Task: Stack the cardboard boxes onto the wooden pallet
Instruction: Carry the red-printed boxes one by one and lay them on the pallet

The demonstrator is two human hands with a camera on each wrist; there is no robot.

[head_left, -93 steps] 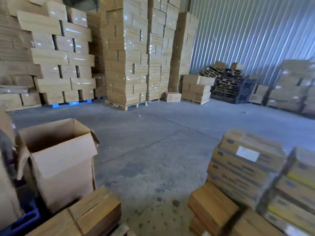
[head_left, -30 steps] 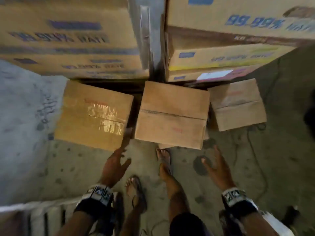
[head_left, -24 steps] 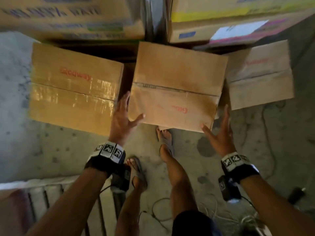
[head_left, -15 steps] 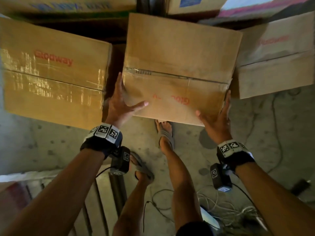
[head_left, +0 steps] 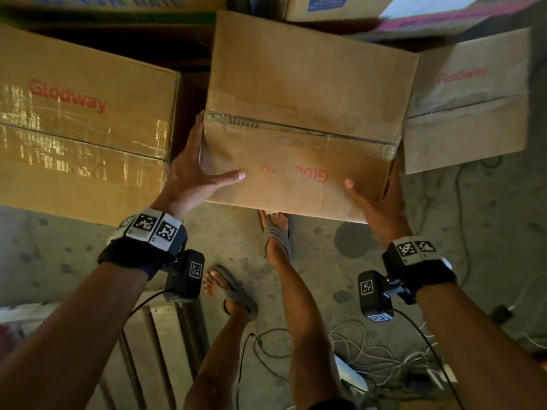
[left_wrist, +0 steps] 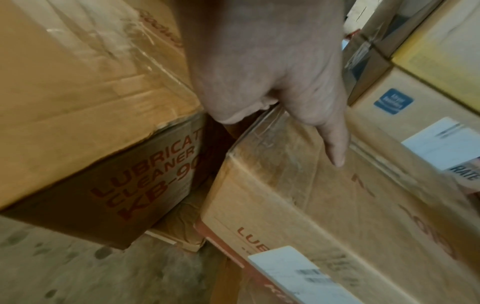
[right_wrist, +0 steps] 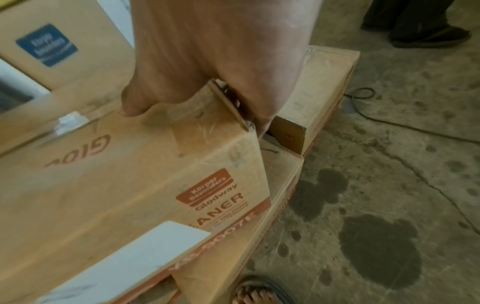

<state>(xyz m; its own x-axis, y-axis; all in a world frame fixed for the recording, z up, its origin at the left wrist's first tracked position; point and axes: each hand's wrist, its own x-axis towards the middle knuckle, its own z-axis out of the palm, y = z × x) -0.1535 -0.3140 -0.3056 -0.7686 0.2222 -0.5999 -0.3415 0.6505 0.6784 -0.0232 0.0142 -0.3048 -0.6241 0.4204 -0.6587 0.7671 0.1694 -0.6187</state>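
Observation:
Three brown "Glodway" cardboard boxes stand in a row on the floor in front of me. The middle box (head_left: 305,113) is between my hands. My left hand (head_left: 194,173) grips its left side, thumb flat on the top and fingers down in the gap beside the left box (head_left: 83,122). My right hand (head_left: 381,199) grips the near right corner the same way, next to the right box (head_left: 467,105). The left wrist view shows my left hand (left_wrist: 272,72) on that box (left_wrist: 324,205); the right wrist view shows my right hand (right_wrist: 215,61) on its corner (right_wrist: 130,185). The wooden pallet (head_left: 154,344) lies at my lower left.
Taller stacks of printed cartons (head_left: 340,7) stand right behind the row. Another carton (right_wrist: 285,185) shows under the middle box. Loose cables (head_left: 370,356) lie on the stained concrete floor by my sandalled feet (head_left: 276,232). Another person's foot (right_wrist: 428,30) stands at the right.
I turned from the warehouse view and bent down to the row of boxes. Both hands went from hanging open above the floor to gripping the middle box's sides.

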